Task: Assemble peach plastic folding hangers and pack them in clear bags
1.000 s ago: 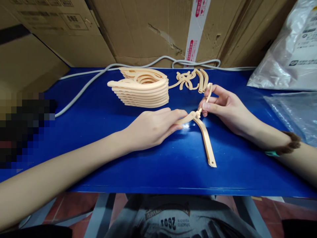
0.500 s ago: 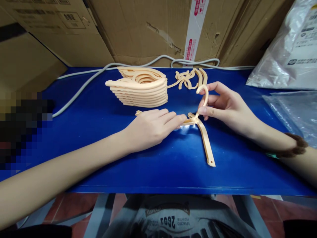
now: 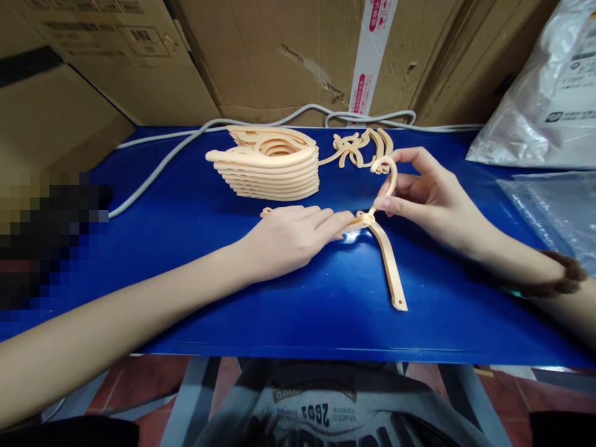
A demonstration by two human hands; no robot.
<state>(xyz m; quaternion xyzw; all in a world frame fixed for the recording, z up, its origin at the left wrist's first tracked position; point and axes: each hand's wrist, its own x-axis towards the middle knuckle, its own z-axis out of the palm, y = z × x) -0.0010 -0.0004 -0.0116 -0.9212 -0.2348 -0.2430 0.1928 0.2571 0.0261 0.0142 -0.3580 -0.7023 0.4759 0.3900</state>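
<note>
A cream plastic folding hanger (image 3: 388, 267) is between my hands on the blue table. My right hand (image 3: 426, 192) pinches its upright hook (image 3: 393, 177) between thumb and fingers. My left hand (image 3: 298, 239) is closed over one hanger arm, palm down, hiding most of it; a small end shows beyond the knuckles. The other arm slants down toward the table's front edge, with a small hole at its tip. Hook and arms meet at a central joint (image 3: 368, 218) between my hands. Behind my left hand is a neat stack of folded hanger bodies (image 3: 265, 171).
Several loose hooks (image 3: 354, 149) lie behind my right hand. A pale cable (image 3: 153, 180) runs along the back and left of the blue table (image 3: 261, 323). Cardboard boxes (image 3: 261, 56) stand behind. Plastic bags (image 3: 526, 105) are at the right.
The view has shifted slightly. The hanger's joint and the hook have moved a little away from me, with both hands still holding the hanger.
</note>
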